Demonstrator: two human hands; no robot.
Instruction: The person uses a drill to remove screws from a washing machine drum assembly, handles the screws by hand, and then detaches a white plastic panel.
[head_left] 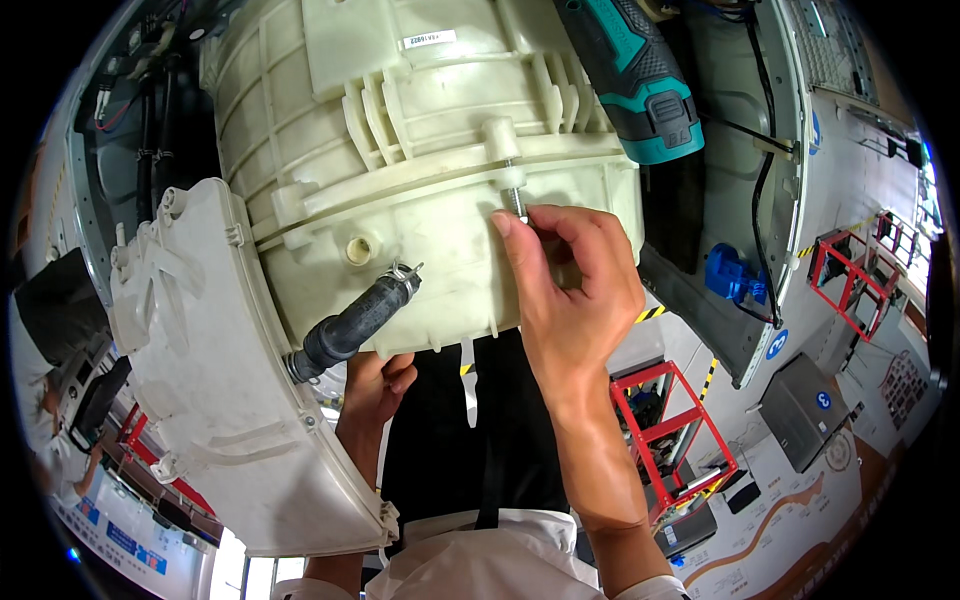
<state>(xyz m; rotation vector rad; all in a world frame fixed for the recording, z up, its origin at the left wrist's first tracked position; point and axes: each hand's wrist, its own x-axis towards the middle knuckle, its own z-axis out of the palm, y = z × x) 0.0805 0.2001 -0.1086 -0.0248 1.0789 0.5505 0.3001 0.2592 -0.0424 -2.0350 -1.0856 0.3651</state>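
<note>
A large cream plastic washing-machine tub (pixel 450 270) with ribs and a flanged seam fills the upper middle. My right hand (pixel 580 285) pinches the end of a long metal bolt (pixel 516 200) between thumb and forefinger; its other end reaches up into a boss on the seam. Below the tub's lower edge my left hand (pixel 380 385) shows only in part, fingers curled, and what they may hold is hidden. A black rubber hose (pixel 360 318) with a wire clamp joins the tub to a pale plastic box (pixel 225 400) on the left.
A teal and black cordless power tool (pixel 650 105) rests against the tub's upper right. Metal cabinet walls (pixel 745 200) with black cables flank the tub, and a blue part (pixel 735 275) sits on the right one. Beyond are red frames (pixel 670 430) and another person's arm (pixel 75 480) at far left.
</note>
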